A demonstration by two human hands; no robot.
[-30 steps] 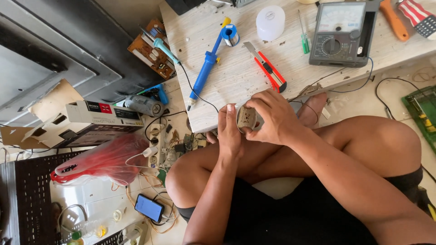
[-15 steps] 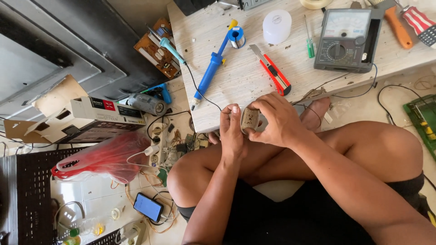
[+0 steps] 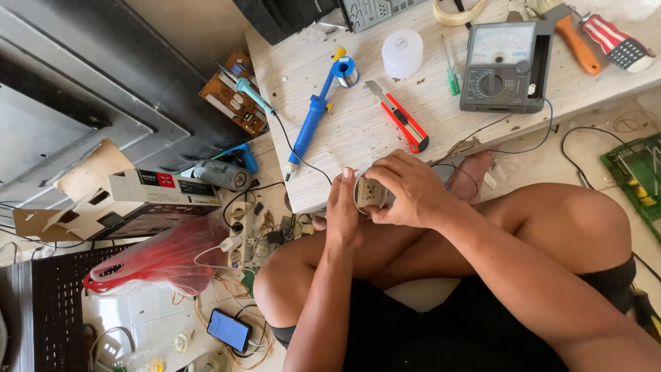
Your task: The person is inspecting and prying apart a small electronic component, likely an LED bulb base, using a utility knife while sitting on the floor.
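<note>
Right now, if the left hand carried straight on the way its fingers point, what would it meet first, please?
Probably the blue soldering iron on the wooden table: the left hand, beside the small part, points up that way, though depth is unclear.

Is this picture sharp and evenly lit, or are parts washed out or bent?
Head view: bright daylight, mostly sharp; the white tub on the bench is nearly washed out. Both hands, left and right, cast soft shadows on the small part they hold. The dark panel at left bows from wide-lens distortion.
</note>
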